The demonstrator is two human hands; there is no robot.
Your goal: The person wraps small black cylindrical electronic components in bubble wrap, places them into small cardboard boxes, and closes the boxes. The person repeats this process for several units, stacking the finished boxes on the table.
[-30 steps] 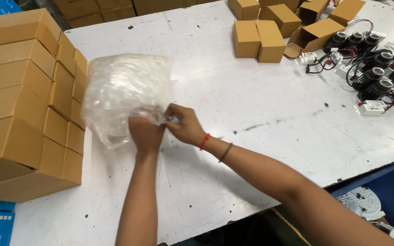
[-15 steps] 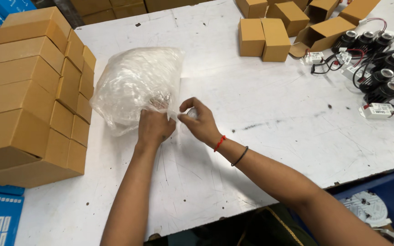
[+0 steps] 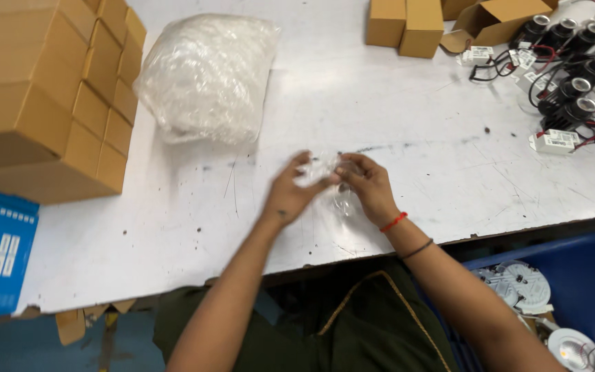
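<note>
A person's two bare hands meet over the near edge of a scuffed white tabletop [image 3: 408, 138]. The left hand [image 3: 290, 196] and the right hand [image 3: 370, 186] both pinch a small, crumpled clear plastic bag [image 3: 318, 171] between their fingertips, each grip closed on the thin film; the bag hangs just above the tabletop between the two hands. The right wrist wears a red thread band [image 3: 394, 222] and a dark cord [image 3: 418, 249]. Farther back, well apart from the hands, lies a large bundle of clear plastic bags [image 3: 208, 76]. To its left stands a stack of plain brown cardboard boxes [image 3: 43, 96]. At the far right lie black round lamp fittings [image 3: 573, 89] with wires and small white driver units.
</note>
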